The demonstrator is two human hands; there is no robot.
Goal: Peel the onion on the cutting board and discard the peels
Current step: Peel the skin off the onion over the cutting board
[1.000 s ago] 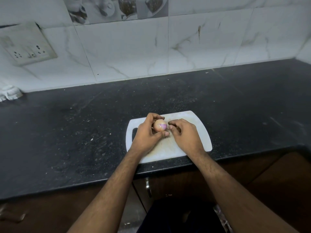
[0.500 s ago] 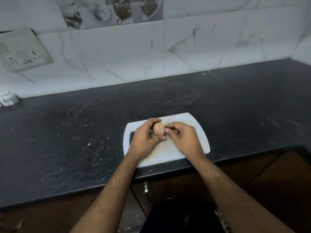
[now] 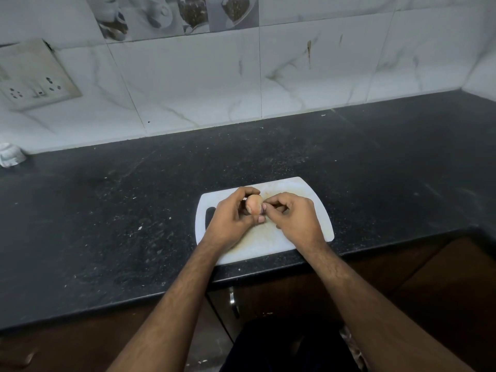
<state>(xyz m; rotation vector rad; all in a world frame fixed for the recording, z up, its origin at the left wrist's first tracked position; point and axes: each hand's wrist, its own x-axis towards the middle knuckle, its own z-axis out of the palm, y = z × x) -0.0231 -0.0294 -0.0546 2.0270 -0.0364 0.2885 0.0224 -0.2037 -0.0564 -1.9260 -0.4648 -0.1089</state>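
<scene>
Black speckled countertop (image 3: pixel 134 210) ran below a white marble-tiled wall (image 3: pixel 201 84), with a socket plate (image 3: pixel 35 76) fixed at upper left. At the counter's front edge lay a white cutting board (image 3: pixel 308 194) (handle slot toward the left). Above the board, the left hand (image 3: pixel 230 220) was closed around the onion (image 3: pixel 254 204), thumb and fingers cupping it. The right hand (image 3: pixel 295 217) pinched at the onion's right side with thumb and forefinger. A crumpled white object (image 3: pixel 10 155) sat at far left, well apart from the board. Brown cabinet fronts (image 3: pixel 442 291) stood beneath the counter.
</scene>
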